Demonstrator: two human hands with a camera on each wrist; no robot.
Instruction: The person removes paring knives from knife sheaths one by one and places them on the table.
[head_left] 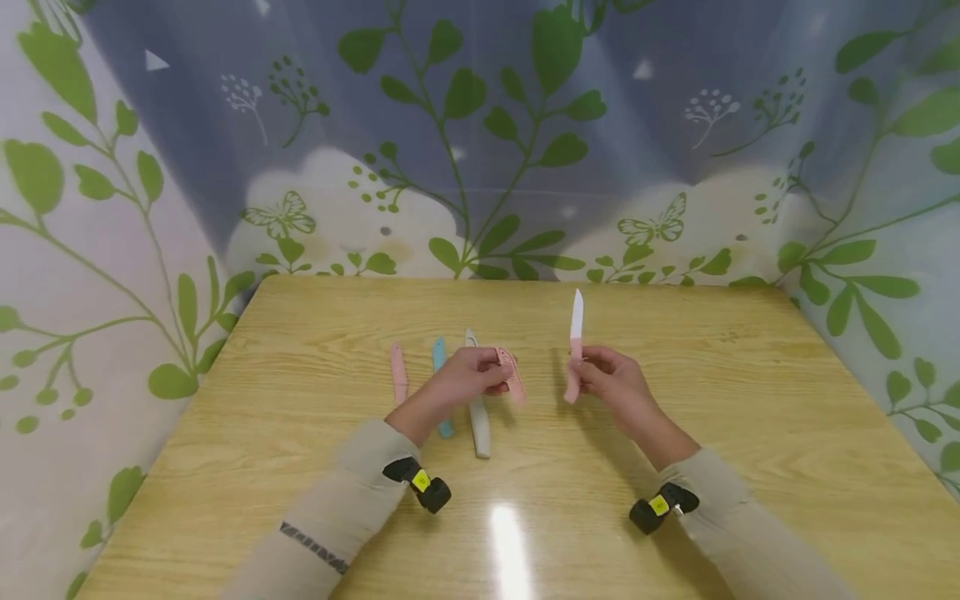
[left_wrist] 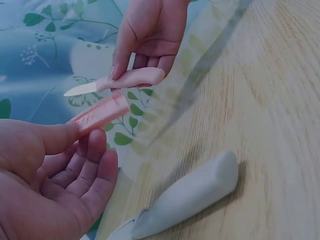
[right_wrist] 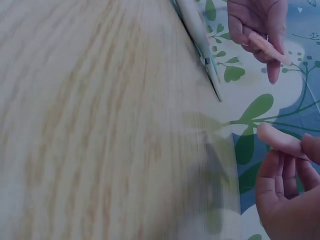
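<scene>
Wooden bench (head_left: 750, 400): left grip (head_left: 472, 373) pinches the pink cover (left_wrist: 102, 114); right grip (head_left: 618, 383) holds the knife (head_left: 576, 343) by its handle (left_wrist: 139, 77), likely avoiding the blade (head_left: 577, 315).

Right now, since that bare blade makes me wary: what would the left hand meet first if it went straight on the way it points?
Probably the pink knife handle in the right hand, with the pink sheath in the left hand leading; depth is unclear, so it might pass above or below.
</scene>
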